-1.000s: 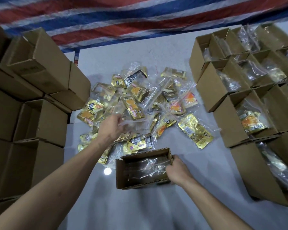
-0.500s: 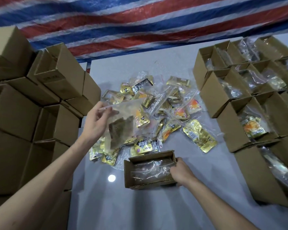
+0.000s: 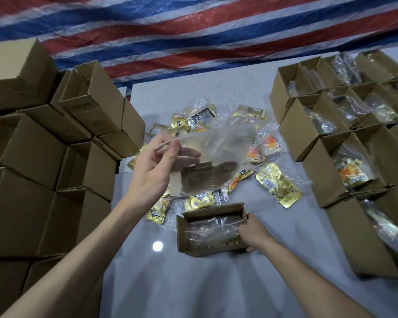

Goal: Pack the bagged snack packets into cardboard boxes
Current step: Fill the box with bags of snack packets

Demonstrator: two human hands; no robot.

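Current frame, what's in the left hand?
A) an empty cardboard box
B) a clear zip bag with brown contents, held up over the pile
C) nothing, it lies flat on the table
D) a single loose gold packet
B: the left hand pinches the top edge of the clear zip bag, brown contents visible inside, above the pile of packets, while the right hand grips the end of the open box.
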